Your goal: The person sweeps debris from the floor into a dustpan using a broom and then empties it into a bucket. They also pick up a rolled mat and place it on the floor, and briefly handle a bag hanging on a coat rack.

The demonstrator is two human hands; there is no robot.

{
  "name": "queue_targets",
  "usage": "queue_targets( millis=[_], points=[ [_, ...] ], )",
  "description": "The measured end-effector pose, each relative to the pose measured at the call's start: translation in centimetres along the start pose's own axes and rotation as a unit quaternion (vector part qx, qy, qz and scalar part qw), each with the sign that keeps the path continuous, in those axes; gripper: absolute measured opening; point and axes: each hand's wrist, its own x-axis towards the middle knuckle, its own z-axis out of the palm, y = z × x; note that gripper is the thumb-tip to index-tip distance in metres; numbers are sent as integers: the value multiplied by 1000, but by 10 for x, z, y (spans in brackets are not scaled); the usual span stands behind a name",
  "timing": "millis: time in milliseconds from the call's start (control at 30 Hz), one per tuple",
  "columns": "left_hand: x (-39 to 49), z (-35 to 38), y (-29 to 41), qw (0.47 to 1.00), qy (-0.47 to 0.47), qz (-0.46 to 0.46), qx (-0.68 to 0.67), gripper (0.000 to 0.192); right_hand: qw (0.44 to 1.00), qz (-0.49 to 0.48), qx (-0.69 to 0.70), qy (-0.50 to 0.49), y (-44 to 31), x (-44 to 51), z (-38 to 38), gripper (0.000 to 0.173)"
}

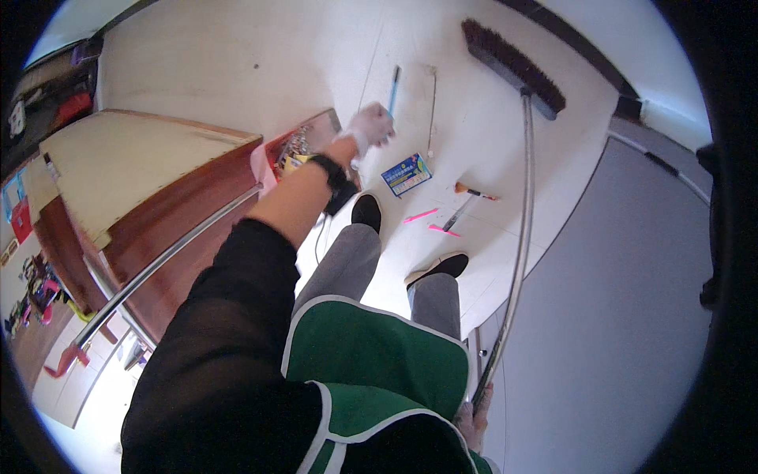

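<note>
My left hand (372, 125), in a whitish glove, is extended over the floor, blurred and closed around a slim blue stick (394, 89) with a dark tip. Just below it lies a blue printed card or flat box (406, 175). Down by my waist, my right hand (474, 422) grips the metal handle (524, 237) of a broom. The broom's dark bristle head (514, 70) rests on the floor at the upper right. Between handle and shoes lie a paintbrush (474, 191), a dark pen-like stick (459, 214) and two pink sticks (420, 215).
Beside my left forearm is a reddish container (290, 148), possibly a dustpan, holding small mixed items. A metal pole (177, 252) with a red hooked end slants along wooden furniture (148, 160). A grey panel (610, 266) borders the right. A thin cord (320, 240) hangs near my left shoe.
</note>
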Motion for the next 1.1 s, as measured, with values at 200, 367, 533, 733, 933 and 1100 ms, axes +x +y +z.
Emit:
queue_targets(
  millis=[200,367,533,733,933,1100],
  points=[
    [-216,-28,65,913,-208,102,-336,24,982,27,173,-69,-34,-33,22,67],
    [-369,-58,111,871,-196,169,-417,24,975,-13,46,-218,-44,-19,8,30],
    [-490,-53,138,848,-161,275,-423,25,963,23,39,-267,-24,-10,-29,38],
    [-607,-37,144,831,-93,350,-422,19,960,19,-51,-276,-20,-21,-55,55],
    [-678,-17,138,828,-38,397,-393,19,887,-232,-376,-132,-84,-51,-81,50],
    [-703,0,135,841,14,415,-346,21,831,-510,8,-222,-193,-186,-93,40]
  ],
)
